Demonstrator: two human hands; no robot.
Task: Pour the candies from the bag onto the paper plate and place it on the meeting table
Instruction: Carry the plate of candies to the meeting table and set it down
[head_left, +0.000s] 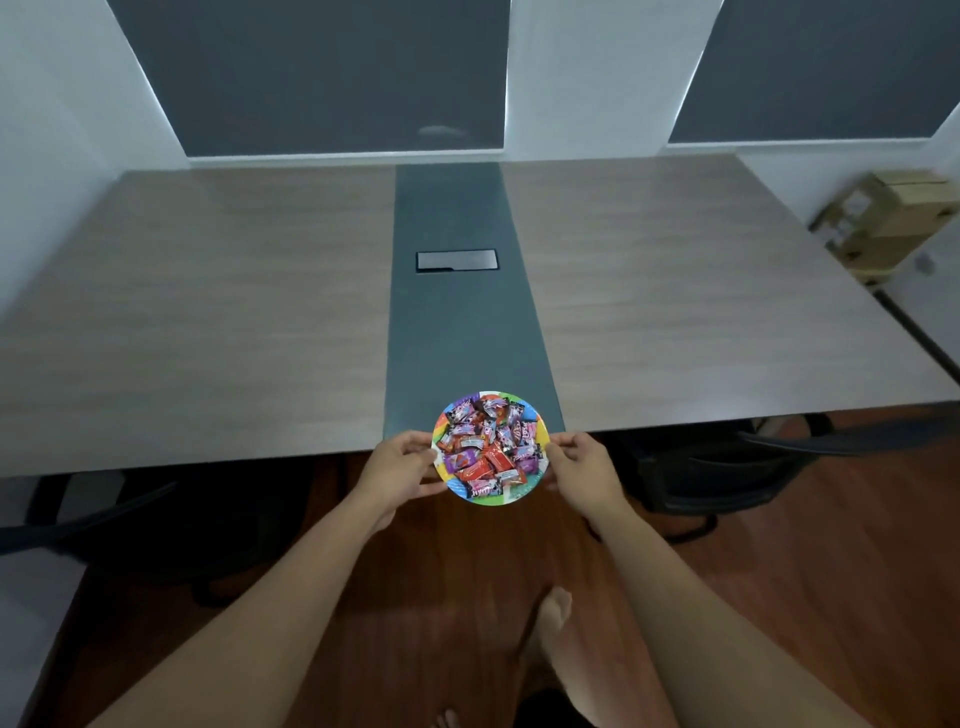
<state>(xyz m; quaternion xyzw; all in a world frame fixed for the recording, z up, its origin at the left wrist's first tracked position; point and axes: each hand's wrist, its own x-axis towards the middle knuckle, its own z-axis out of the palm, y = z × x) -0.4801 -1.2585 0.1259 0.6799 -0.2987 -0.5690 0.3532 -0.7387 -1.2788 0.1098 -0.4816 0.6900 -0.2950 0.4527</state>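
The meeting table (208, 312) stood ahead. At its near edge, partly over the floor, hung the paper plate (511, 496), likely light and bendy under the candies (485, 447), best held at opposite rims. The left hand (397, 467) and right hand (584, 470) pinched those rims.

An office meeting room is shown. A long wood-grain meeting table (208, 312) with a grey centre strip (457, 322) and cable hatch (456, 260) is seen, with dark chairs (727, 467) tucked beneath.
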